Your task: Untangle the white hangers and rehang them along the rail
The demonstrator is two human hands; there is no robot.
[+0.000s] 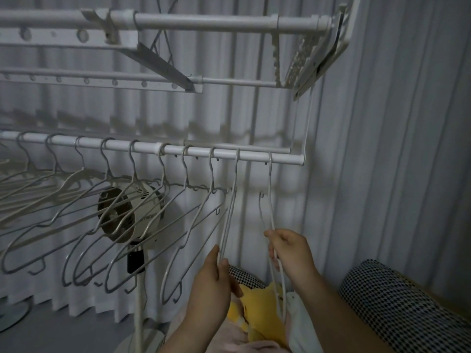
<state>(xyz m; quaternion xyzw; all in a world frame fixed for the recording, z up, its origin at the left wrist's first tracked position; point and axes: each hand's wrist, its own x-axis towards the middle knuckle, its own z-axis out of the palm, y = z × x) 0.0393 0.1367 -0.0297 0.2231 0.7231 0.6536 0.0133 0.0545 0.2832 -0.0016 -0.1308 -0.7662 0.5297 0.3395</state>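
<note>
A white rail (254, 156) runs left to right at mid height with several white wire hangers (132, 207) hooked along it, evenly spaced. My left hand (214, 273) pinches the lower wires of the second hanger from the right (230, 215). My right hand (290, 248) grips the wires of the rightmost hanger (269, 189), which hangs edge-on near the rail's right end. Both hangers have their hooks over the rail.
Two higher bars of the drying rack (204, 22) cross above. A round fan (127, 215) on a stand sits behind the hangers. A yellow soft toy (257, 309) and a black-and-white checked cushion (397, 309) lie below. White curtains hang behind.
</note>
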